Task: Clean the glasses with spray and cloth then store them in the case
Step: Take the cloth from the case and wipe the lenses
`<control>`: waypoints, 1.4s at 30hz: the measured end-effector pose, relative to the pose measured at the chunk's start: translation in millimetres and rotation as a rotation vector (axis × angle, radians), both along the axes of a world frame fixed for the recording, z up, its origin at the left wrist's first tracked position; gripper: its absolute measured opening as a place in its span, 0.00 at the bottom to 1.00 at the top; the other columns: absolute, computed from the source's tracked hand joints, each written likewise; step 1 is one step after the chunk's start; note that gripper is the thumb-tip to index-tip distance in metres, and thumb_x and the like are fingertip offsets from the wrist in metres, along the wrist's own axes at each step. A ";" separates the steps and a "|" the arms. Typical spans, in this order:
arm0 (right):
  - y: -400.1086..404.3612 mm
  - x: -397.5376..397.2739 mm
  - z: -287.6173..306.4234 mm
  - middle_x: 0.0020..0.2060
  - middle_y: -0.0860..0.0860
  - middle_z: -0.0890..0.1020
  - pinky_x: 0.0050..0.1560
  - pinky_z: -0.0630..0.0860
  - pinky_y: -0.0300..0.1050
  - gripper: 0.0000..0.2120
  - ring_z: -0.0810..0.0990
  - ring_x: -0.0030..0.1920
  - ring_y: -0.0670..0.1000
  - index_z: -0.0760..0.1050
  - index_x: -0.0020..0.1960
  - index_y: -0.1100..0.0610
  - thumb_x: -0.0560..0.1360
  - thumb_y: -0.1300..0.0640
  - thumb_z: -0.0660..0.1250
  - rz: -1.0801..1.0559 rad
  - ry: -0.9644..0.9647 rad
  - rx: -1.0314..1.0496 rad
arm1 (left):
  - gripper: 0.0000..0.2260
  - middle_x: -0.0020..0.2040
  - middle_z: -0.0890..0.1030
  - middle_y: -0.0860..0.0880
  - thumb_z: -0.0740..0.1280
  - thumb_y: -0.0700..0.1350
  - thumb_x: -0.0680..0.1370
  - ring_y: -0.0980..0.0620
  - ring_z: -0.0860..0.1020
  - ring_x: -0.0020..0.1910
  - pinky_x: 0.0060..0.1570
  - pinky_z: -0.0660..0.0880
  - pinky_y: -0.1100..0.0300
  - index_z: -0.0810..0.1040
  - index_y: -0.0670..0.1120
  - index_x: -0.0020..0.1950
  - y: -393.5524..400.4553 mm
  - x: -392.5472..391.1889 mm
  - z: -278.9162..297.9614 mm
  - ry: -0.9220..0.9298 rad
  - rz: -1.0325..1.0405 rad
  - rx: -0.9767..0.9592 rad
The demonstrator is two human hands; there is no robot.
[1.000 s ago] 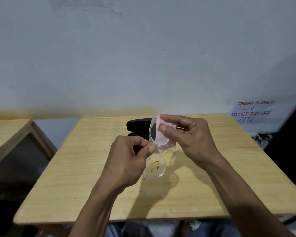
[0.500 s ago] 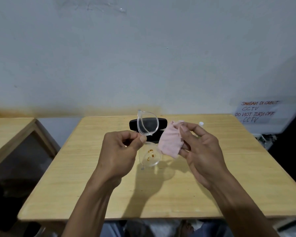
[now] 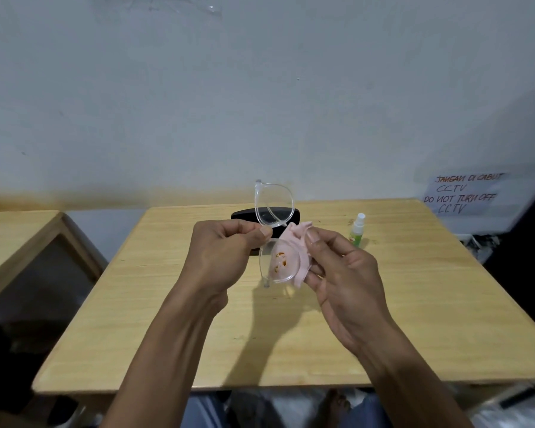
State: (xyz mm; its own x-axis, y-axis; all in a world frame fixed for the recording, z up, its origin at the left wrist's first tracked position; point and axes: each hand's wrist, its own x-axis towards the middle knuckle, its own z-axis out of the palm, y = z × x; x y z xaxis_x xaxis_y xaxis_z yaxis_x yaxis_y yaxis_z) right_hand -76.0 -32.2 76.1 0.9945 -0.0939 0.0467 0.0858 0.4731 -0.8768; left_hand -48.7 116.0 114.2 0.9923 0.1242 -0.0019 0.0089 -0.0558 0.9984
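My left hand (image 3: 226, 257) pinches the clear-framed glasses (image 3: 272, 208) at the bridge, holding them upright above the table. The upper lens looks clean; the lower lens (image 3: 279, 263) carries orange-brown smears. My right hand (image 3: 337, 273) holds a pink cloth (image 3: 294, 239) against the back of the lower lens. A black glasses case (image 3: 244, 215) lies on the table behind my hands, partly hidden. A small green spray bottle (image 3: 357, 230) with a white cap stands to the right of my right hand.
The wooden table (image 3: 155, 319) stands against a white wall. A second wooden table (image 3: 16, 230) is at the left. A handwritten paper note (image 3: 464, 194) hangs on the wall at the right.
The cloth came off the upper lens and now sits behind the lower, smeared lens. My left hand raised the glasses higher. The spray bottle has come into view.
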 end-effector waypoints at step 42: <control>-1.2 4.5 0.3 0.39 0.55 0.88 0.44 0.85 0.50 0.06 0.87 0.41 0.56 0.86 0.44 0.58 0.68 0.64 0.79 -0.160 -0.067 -0.321 | 0.09 0.24 0.78 0.53 0.72 0.36 0.75 0.60 0.74 0.24 0.27 0.70 0.74 0.80 0.37 0.34 -0.2 5.9 8.2 -0.099 -0.008 0.065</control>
